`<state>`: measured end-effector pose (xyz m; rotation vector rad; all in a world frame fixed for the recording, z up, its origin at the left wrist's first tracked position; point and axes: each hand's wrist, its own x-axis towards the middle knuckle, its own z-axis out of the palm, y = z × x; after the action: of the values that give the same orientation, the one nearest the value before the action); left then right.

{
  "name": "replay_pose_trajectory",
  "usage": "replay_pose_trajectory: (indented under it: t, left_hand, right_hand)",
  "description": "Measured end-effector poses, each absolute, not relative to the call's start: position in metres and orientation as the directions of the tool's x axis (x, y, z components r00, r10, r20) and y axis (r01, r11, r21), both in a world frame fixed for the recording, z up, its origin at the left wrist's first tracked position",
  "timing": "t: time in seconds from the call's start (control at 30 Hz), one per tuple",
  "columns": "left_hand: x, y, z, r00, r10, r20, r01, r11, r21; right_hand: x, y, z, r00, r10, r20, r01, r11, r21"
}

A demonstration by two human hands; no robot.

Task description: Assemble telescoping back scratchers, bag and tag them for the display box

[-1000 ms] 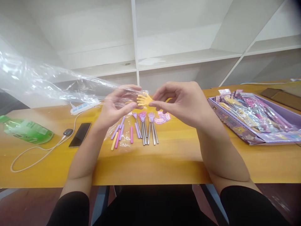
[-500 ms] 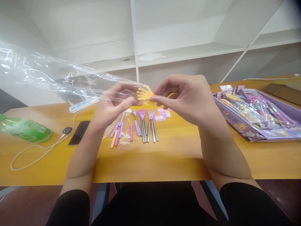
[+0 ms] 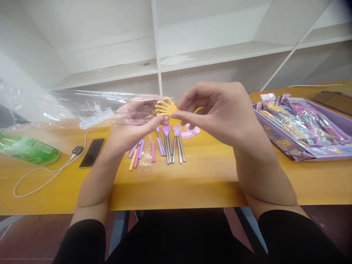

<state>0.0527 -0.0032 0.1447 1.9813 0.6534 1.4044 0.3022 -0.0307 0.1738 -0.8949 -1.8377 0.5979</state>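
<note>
Scratcher, yellow, head view: above the counter, pinched by our right hand. Film crosses our left hand; its grip we can't tell. Step, we judge: lining scratcher up with film; next move calls for steady pinch, prongs clear of film.

The clear plastic film goes past the left edge of my view, so its end I cannot see, and it veils the fingers of the left hand. The right hand covers the base of the yellow hand-shaped piece. Side edges cut the green bottle and the purple tray. Print on the pink cards is too small to read.
</note>
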Motion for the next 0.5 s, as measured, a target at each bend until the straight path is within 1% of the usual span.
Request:
replay_pose_trajectory:
  t: [0.1, 0.2, 0.27, 0.37, 0.5]
  left_hand:
    - [0.054, -0.011, 0.149, 0.324, 0.687, 0.650, -0.010, -0.685, 0.729]
    - [0.052, -0.019, 0.155, 0.312, 0.712, 0.628, -0.064, -0.644, 0.762]
    - [0.050, -0.023, 0.159, 0.281, 0.733, 0.619, -0.051, -0.633, 0.773]
    - [0.046, -0.028, 0.164, 0.232, 0.737, 0.635, 0.009, -0.654, 0.756]
    - [0.044, -0.030, 0.170, 0.206, 0.731, 0.651, 0.042, -0.671, 0.740]
  right_hand:
    - [0.301, -0.033, 0.175, -0.261, 0.803, 0.536, 0.282, 0.594, -0.753]
    - [0.301, -0.035, 0.177, -0.259, 0.810, 0.526, 0.256, 0.583, -0.771]
    - [0.302, -0.036, 0.177, -0.260, 0.813, 0.522, 0.258, 0.579, -0.773]
    - [0.303, -0.036, 0.178, -0.255, 0.811, 0.526, 0.281, 0.583, -0.762]
    - [0.305, -0.036, 0.178, -0.242, 0.782, 0.574, 0.342, 0.622, -0.704]
